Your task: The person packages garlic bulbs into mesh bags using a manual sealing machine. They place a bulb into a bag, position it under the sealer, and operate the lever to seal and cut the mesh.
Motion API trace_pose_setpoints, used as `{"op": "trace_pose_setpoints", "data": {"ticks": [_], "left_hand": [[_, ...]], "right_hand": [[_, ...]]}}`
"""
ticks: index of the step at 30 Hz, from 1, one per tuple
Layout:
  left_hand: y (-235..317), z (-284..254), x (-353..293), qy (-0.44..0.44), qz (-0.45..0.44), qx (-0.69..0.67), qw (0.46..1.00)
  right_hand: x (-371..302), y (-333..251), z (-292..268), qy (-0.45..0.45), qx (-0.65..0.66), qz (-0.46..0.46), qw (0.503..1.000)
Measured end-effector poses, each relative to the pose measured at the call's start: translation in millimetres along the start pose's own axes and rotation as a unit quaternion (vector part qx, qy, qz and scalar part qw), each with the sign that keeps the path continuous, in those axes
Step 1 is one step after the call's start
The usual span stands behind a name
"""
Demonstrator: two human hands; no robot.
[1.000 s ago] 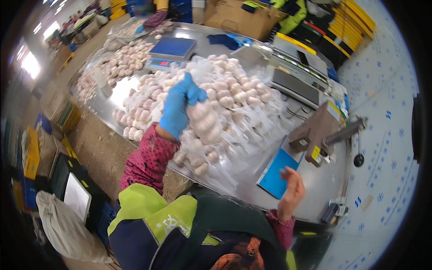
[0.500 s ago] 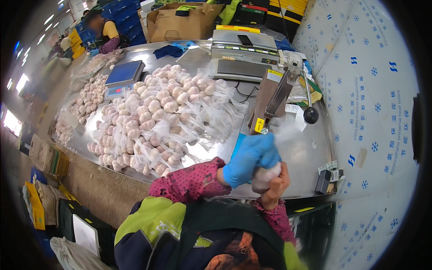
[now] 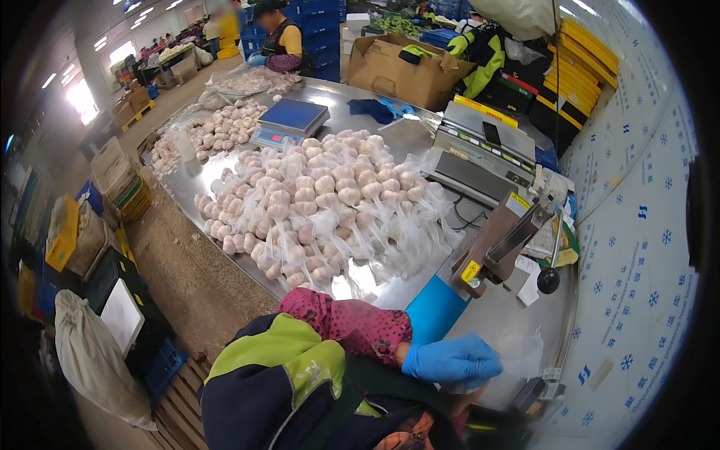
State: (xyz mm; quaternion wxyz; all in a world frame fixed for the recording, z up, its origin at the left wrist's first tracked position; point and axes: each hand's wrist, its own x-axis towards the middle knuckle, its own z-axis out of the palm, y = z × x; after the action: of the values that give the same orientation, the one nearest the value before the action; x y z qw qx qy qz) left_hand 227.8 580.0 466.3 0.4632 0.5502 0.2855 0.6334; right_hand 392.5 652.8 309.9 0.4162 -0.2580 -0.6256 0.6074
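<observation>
My left hand (image 3: 454, 361), in a blue glove, is closed near the table's front right edge. White mesh netting (image 3: 523, 355) spreads out from beside its fingers, the neck of a net bag. My bare right hand (image 3: 471, 391) lies under the glove, its fingers mostly hidden. Whether garlic is inside this bag cannot be seen. Just beyond my hands stands a brown clamp-like machine (image 3: 496, 251) with a black-knobbed lever (image 3: 549, 280) and a blue plate (image 3: 437, 306) in front. Left of it is a large pile of garlic bulbs (image 3: 326, 187), many in white net bags.
A blue-topped scale (image 3: 292, 116) stands behind the pile, with loose garlic (image 3: 217, 131) to its left. A grey sealing machine (image 3: 484, 150) bears a phone (image 3: 491, 134). A cardboard box (image 3: 405, 71) is at the back. A co-worker (image 3: 281, 45) stands at the far end. A white panelled wall (image 3: 637, 247) closes the right side.
My view has swung left, shifting the table rightward. My hands have moved down toward the table's front edge; the garlic seen in them before is now hidden.
</observation>
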Motion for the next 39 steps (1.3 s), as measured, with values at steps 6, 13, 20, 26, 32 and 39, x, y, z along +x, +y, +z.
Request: {"op": "trace_pose_setpoints", "data": {"ticks": [6,13,20,26,32,39], "left_hand": [[-6,-16,6,0.138,-0.036,0.002,0.99],[-29,-18,8,0.041,0.211,0.302,0.929],[-37,-7,14,0.056,0.079,0.159,0.983],[-33,-43,55,0.004,0.155,0.32,0.935],[-43,-106,73,0.002,0.144,0.661,0.737],[-65,-124,69,0.167,0.106,0.477,0.856]], "right_hand": [[27,-41,25,-0.028,0.005,-0.019,0.999],[36,-38,15,-0.167,-0.014,0.022,0.986],[24,-35,6,-0.09,0.028,0.039,0.995],[61,-27,14,0.046,-0.141,-0.06,0.987],[106,-24,58,0.161,-0.125,-0.101,0.974],[143,-129,49,0.108,0.24,0.074,0.962]]}}
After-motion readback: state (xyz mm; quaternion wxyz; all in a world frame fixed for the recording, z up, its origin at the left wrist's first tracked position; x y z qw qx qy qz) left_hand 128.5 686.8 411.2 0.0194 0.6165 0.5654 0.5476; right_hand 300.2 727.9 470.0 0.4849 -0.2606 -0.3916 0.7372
